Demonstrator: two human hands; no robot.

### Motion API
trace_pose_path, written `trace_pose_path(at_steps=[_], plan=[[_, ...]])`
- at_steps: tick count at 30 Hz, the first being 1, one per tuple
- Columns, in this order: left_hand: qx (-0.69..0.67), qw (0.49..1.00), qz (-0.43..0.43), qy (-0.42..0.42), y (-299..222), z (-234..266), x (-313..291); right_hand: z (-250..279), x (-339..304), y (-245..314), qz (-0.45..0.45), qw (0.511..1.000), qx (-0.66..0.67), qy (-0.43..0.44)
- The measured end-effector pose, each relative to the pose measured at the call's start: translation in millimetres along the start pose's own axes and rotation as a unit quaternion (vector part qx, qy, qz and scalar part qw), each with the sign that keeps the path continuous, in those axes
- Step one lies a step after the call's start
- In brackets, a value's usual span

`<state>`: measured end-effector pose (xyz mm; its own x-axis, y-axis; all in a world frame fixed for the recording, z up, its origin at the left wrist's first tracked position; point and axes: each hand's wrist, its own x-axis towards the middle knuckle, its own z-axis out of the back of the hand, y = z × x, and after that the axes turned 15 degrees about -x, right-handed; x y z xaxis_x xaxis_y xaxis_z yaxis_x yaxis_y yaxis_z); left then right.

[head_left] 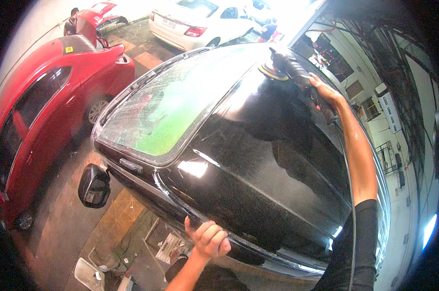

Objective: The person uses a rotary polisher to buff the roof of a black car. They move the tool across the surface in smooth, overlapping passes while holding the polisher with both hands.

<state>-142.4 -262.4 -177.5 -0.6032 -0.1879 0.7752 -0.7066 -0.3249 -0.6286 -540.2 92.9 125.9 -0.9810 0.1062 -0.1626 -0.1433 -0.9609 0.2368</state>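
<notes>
A glossy black car roof (258, 160) spreads out in front of me, hazy with fine streaks and dust in places. My right hand (326, 93) is wrapped round the handle of a black power polisher (293, 68) at the far side of the roof. The tool's round pad (273, 72) rests on the paint near the top of the windshield (156, 116). From its back end a cord (351, 194) runs down along my right arm. My left hand (210, 238) is closed at the near roof edge, fingers curled and thumb raised; their contact is partly hidden.
The black car's side mirror (94, 186) sticks out at left. Beyond stand a red car (49, 111) and a white car (195, 24). A person (71, 23) is at the far left. A white plastic chair (88, 274) sits low at left. Wall shelving and equipment line the right.
</notes>
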Motion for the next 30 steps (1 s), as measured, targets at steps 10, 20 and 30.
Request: trace_pose_path(at_steps=[10,20,30], plan=[[0.007,1.000,-0.019,-0.014,-2.9,-1.5,8.3,-11.8,-115.4,-15.0,-0.016,0.997,0.077,0.010],[0.018,1.000,-0.015,-0.009,-6.9,-1.3,17.0,-17.5,-184.2,-33.3,-0.045,0.990,0.132,0.001],[0.023,1.000,-0.017,0.011,1.4,2.6,3.4,-17.2,-74.9,-30.6,-0.103,0.990,0.066,-0.074]])
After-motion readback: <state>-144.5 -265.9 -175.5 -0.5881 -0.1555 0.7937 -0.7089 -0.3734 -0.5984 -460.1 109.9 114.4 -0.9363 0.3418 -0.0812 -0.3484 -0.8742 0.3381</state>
